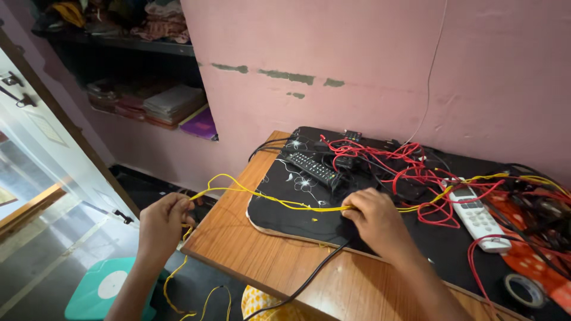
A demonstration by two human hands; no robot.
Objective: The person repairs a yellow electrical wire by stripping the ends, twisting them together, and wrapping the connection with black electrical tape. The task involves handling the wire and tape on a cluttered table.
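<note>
My left hand (pixel 163 224) is off the table's left edge, pinching a thin yellow wire (pixel 262 194) that stretches rightwards across a black mat (pixel 279 217). My right hand (pixel 376 219) rests on the mat with its fingers closed on the same yellow wire. Beyond that hand the wire runs into a tangle of red wires (pixel 410 169). A black remote (pixel 313 168) lies just behind the wire, and a white remote (pixel 476 215) sits to the right of my right hand.
The wooden table (pixel 279 267) stands against a pink wall. A black cable (pixel 309 279) trails off the front edge. A roll of tape (pixel 523 289) lies at the right. A teal stool (pixel 98 288) stands on the floor at the left, under wall shelves (pixel 154 101).
</note>
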